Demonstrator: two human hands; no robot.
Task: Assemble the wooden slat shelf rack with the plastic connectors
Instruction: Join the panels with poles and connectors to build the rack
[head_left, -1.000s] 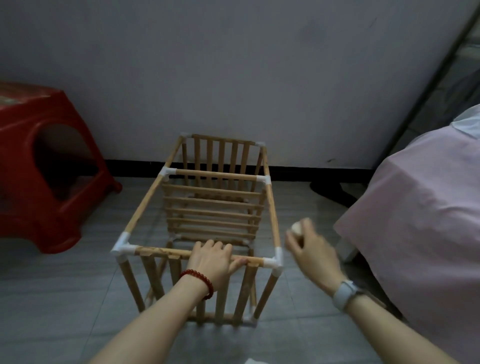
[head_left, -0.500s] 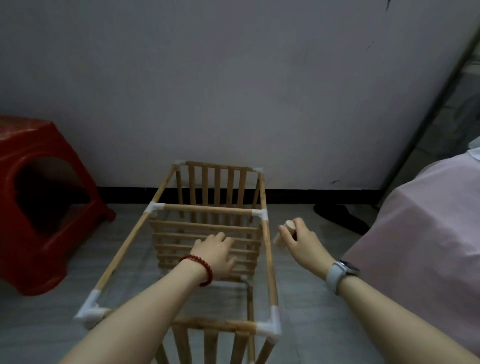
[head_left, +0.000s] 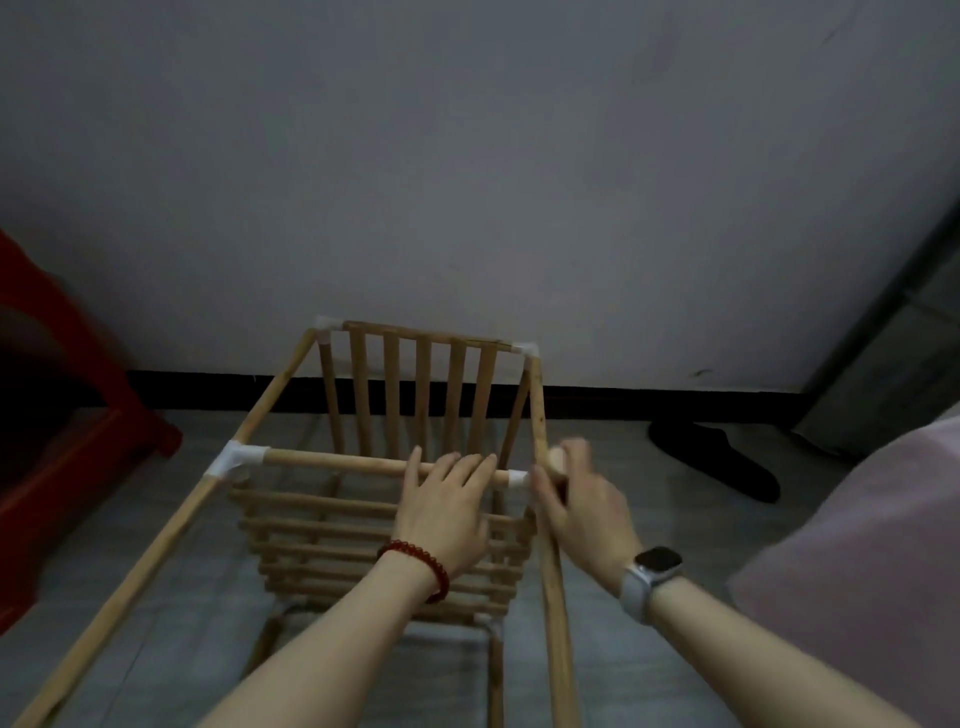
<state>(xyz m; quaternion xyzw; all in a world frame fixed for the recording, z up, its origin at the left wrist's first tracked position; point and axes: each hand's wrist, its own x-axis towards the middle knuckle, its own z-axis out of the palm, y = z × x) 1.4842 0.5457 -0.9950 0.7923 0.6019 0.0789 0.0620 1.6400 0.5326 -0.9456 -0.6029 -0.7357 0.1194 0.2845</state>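
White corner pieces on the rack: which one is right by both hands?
The white connector at the right end of the middle crossbar. The left hand rests beside it and the right hand touches it; the other connectors sit apart from both hands.

A red plastic stool (head_left: 62, 441) is standing at the left edge of the view, partly cut off, with a dark opening showing in its side. A plain grey wall (head_left: 467, 156) is filling the upper part of the view, and a black baseboard (head_left: 649, 400) is running along its foot. Grey floor tiles (head_left: 218, 613) are spreading below it. A black object (head_left: 722, 457), perhaps a slipper, is lying on the floor near the baseboard on the right. A pale pink cloth (head_left: 872, 561) is covering something bulky at the right edge. A dark upright frame (head_left: 893, 332) is leaning across the upper right corner.
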